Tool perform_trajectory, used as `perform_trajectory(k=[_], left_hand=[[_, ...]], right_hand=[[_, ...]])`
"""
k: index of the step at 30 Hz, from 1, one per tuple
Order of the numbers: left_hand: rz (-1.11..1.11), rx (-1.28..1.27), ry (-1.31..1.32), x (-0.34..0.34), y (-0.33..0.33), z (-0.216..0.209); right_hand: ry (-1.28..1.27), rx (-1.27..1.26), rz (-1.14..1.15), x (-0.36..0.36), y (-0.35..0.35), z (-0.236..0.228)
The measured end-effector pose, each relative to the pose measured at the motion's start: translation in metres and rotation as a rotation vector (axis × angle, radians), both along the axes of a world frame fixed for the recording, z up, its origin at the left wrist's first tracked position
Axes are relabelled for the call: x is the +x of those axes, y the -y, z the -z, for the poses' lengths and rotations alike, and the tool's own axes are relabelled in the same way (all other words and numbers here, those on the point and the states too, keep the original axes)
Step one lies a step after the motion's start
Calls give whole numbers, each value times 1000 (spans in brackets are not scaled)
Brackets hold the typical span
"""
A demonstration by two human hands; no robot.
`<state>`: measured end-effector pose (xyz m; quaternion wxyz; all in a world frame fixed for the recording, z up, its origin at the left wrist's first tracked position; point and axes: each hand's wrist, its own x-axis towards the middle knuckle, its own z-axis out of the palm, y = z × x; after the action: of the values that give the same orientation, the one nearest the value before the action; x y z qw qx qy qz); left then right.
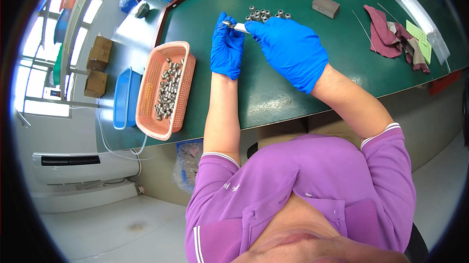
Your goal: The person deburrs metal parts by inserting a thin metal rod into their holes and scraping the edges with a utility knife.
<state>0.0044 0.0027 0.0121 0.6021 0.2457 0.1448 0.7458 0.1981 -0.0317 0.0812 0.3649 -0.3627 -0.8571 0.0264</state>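
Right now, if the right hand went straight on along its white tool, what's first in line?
Likely the small metal part in the left hand; the white tool in the right hand ends close to it, contact unclear.

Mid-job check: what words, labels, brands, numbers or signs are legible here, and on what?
None is legible.
Purple shirt: small white marks, too small to read.
Green sheet: what looks like print, too small to read.
Metal part in the left hand: no lettering discernible.

A blue basket sits near the left edge of the worktop; maroon cloth and green paper lie toward the right.
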Motion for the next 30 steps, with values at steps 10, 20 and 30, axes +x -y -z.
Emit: perform_trajectory(k=[10,20,30], left_hand=[[22,-22,34,2,3,-4],[23,-10,0,3,2,-3],[34,-55,-12,-4,-2,2]], right_hand=[[-239,-131,-151,6,-3,2],[-100,-92,-73,5,2,-1],[-65,151,11,4,-6,14]])
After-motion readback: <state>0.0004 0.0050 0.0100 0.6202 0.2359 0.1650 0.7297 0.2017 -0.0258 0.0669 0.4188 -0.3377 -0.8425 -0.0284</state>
